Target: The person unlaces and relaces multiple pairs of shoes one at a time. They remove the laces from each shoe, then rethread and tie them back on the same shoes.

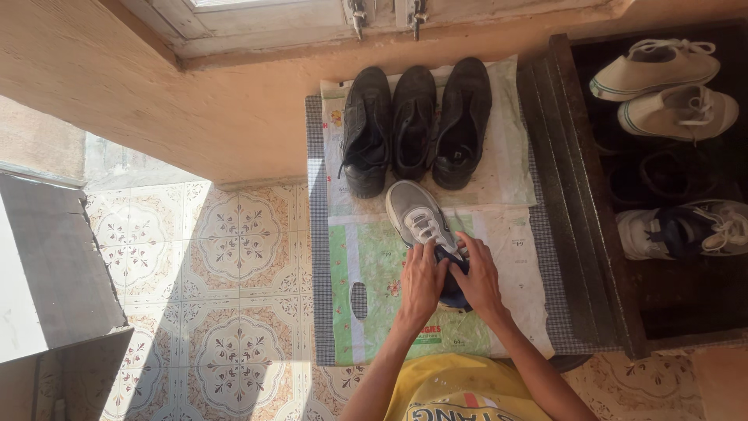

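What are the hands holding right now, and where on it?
Both the left hand and right hand grip the grey sneaker at its heel end, around the dark collar opening.

Both forearms reach forward, converging; left hand [421,284] lies palm down, fingers together; right hand [478,278] beside it, fingers curled, thumbs nearly touching.

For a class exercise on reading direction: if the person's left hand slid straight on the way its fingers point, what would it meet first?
The left hand already rests on the grey sneaker, fingers pointing up along it. Straight on, past the toe, it would probably meet the middle black shoe, though height is hard to judge.
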